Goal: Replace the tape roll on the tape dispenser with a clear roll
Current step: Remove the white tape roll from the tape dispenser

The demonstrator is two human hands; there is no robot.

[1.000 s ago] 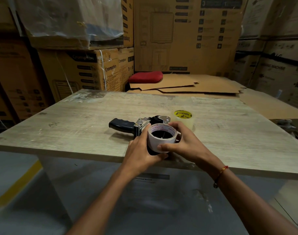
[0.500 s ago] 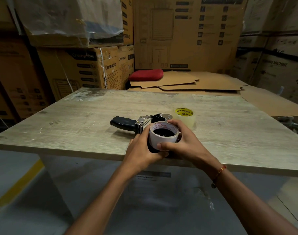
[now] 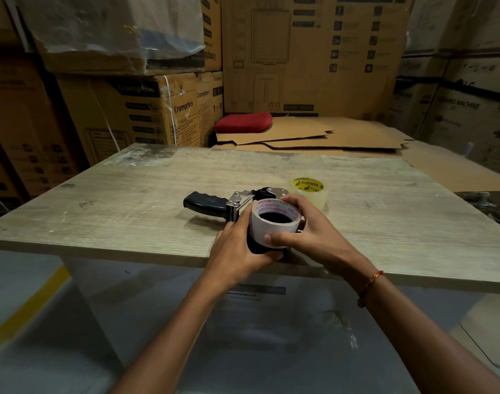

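Your right hand (image 3: pixel 308 234) curls its fingers (image 3: pixel 290 201) around the white tape roll (image 3: pixel 273 228), which sits on the tape dispenser (image 3: pixel 214 205) near the desk's (image 3: pixel 129 200) front edge. Your left hand (image 3: pixel 237 251) grips the dispenser beneath it. The clear roll (image 3: pixel 309 190) lies just behind your right hand.

Looks like a warehouse or stockroom, packed wall to wall with tall stacks of printed brown shipping cartons (image 3: pixel 308 52), some marked "Crompton" (image 3: pixel 146 109) and one lettered "washing machine" (image 3: pixel 470 109). Holds a worn wood-grain table (image 3: pixel 129 200) as a packing bench, with flattened cardboard sheets (image 3: pixel 314 137) piled behind it and a red cushion (image 3: pixel 243 122) lying on them. Shows a bare grey floor with a yellow painted line (image 3: pixel 27 305) at lower left, and plastic wrap (image 3: pixel 115 27) draped over one carton stack.
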